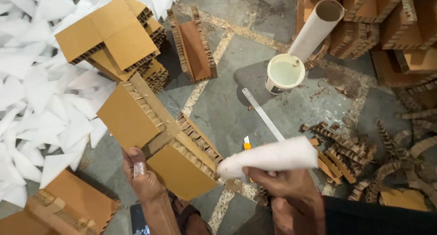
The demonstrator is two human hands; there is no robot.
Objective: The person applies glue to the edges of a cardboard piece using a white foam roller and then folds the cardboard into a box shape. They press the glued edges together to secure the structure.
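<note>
The left hand (143, 180) grips a honeycomb cardboard corner piece (157, 135) at its lower edge, thumb pressed on its face. At 3 o'clock, the right hand (282, 180) pinches a folded white sheet (271, 157). Beyond it lie a steel ruler (261, 113) and a glue tub (285, 73) at 1 o'clock.

brown honeycomb cardboard corner piece (157, 139): matt paper faces, rough ribbed cut edges
white folded paper sheet (268, 160): matt, slightly fuzzy
long steel ruler (261, 113): smooth, dull metal
grey stone floor (227, 107): rough
</note>
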